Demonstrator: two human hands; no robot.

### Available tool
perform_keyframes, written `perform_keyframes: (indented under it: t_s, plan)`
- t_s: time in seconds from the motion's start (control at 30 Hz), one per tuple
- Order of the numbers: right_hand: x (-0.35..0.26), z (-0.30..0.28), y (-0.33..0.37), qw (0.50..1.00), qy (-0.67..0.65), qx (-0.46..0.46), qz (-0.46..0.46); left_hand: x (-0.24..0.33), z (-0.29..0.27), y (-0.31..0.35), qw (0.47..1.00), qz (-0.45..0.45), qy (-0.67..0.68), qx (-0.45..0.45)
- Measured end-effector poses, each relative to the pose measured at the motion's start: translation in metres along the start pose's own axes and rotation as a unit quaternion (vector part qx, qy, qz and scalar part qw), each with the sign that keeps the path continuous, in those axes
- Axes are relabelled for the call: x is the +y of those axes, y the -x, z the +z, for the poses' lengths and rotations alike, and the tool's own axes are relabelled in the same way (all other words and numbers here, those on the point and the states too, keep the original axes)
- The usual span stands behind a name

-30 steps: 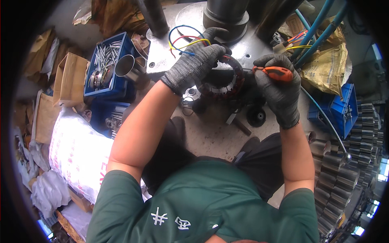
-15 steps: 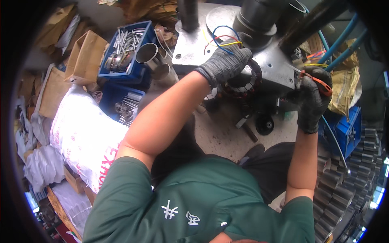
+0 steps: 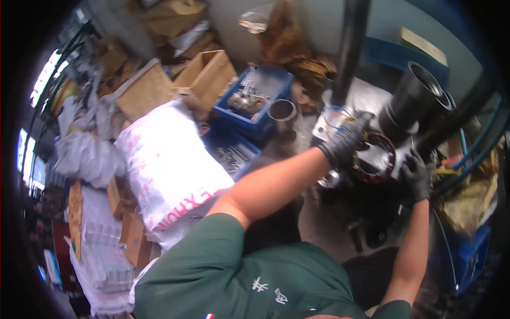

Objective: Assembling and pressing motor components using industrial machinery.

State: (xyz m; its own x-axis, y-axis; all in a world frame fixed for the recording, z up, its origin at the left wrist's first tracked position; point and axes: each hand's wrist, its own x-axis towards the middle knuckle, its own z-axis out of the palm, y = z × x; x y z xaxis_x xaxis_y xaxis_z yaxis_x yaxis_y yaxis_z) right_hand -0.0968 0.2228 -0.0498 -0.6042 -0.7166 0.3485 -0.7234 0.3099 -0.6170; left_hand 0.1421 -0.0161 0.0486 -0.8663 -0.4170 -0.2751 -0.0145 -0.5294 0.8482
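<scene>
My left hand, in a grey glove, is closed on the rim of a motor stator, a ring with dark red windings and an open centre. Loose blue, yellow and red lead wires stick up beside that hand. To the right of the ring is my gloved right hand, its fingers apart and nothing seen in them. The picture is somewhat blurred, so whether the right fingertips touch the ring cannot be made out. Behind the stator stands a dark metal cylinder on the metal machine table.
Blue bins with metal parts stand left of the machine, near a metal tube. A large white sack and an open wooden box lie farther left. A dark post rises behind my left hand. Blue hoses hang at right.
The view has swung left, so everything sits farther right. My right hand has let go of the orange-handled tool and come closer to the stator. The left hand still holds the stator.
</scene>
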Motion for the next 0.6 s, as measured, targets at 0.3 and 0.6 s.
perform_keyframes:
  t_s: [0.3,0.6]
  plan:
    - [-0.028,0.082,-0.066,0.98,-0.111,0.032,-0.162,-0.035,0.033,0.02,0.922,-0.201,0.331,-0.009]
    - [-0.173,0.212,-0.097,0.922,-0.269,-0.145,-0.236,-0.152,0.015,0.017,0.937,0.262,-0.198,0.123]
